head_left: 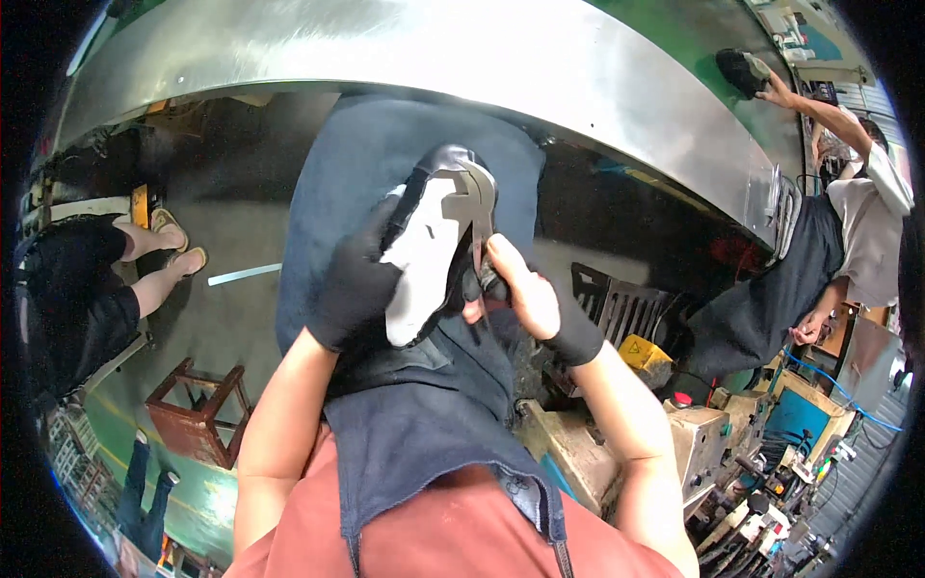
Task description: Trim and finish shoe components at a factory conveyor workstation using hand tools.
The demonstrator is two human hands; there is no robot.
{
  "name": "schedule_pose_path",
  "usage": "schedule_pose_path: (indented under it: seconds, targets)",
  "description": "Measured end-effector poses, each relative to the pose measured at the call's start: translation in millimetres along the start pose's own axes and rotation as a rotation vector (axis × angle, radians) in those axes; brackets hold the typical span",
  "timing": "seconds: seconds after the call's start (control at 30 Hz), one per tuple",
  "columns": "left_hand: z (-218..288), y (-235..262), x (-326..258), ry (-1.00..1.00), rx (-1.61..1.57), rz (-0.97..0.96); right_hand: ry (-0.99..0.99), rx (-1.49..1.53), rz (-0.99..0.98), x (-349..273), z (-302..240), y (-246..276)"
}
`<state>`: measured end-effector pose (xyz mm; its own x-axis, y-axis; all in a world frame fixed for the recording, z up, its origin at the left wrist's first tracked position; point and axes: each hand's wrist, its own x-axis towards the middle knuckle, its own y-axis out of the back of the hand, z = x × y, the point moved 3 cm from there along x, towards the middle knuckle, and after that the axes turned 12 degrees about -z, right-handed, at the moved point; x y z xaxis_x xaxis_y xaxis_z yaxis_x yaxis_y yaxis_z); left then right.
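Over my lap is an upturned shoe (421, 252), its underside white and its edge black, with the rounded toe pointing away from me. My left hand (358, 273), in a black glove, is closed around the shoe's left side. My right hand (520, 294), in a black glove that leaves the thumb bare, is closed on the handles of grey metal pincers (479, 207). The pincers' curved head lies over the shoe's right front edge near the toe. Whether the jaws grip the edge cannot be made out. Some right fingers are hidden behind the handles.
A shiny metal bench edge (385, 43) curves across in front of me. A brown wooden stool (200, 409) stands at left. At right are a yellow box (644, 358) and machinery (699, 438). A co-worker (862, 207) at right holds a dark shoe (740, 73); another person (77, 289) sits at left.
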<state>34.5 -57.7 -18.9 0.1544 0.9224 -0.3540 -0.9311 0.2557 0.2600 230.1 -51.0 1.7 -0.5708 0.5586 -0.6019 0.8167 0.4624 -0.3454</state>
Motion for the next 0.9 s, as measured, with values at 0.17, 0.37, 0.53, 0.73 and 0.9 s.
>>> schedule_pose_path:
  seconds: [0.17, 0.37, 0.53, 0.73, 0.9]
  targets:
    - [-42, -26, -23, -0.298, 0.275, 0.173, 0.008, -0.724, -0.156, 3, -21, 32]
    - [-47, -31, -21, -0.208, 0.137, 0.129, 0.031, -1.477, 0.05, 6, -46, 9]
    - [-9, -19, 0, -0.153, -0.141, 0.038, 0.402, -1.532, 0.135, 28, -8, 50]
    - [-15, -27, 27, -0.311, 0.179, 0.142, 0.078, -1.064, -0.093, 5, -10, 70]
    - [-9, -19, 35, -0.011, 0.261, 0.046, -0.21, -1.563, -0.137, -27, -80, 70]
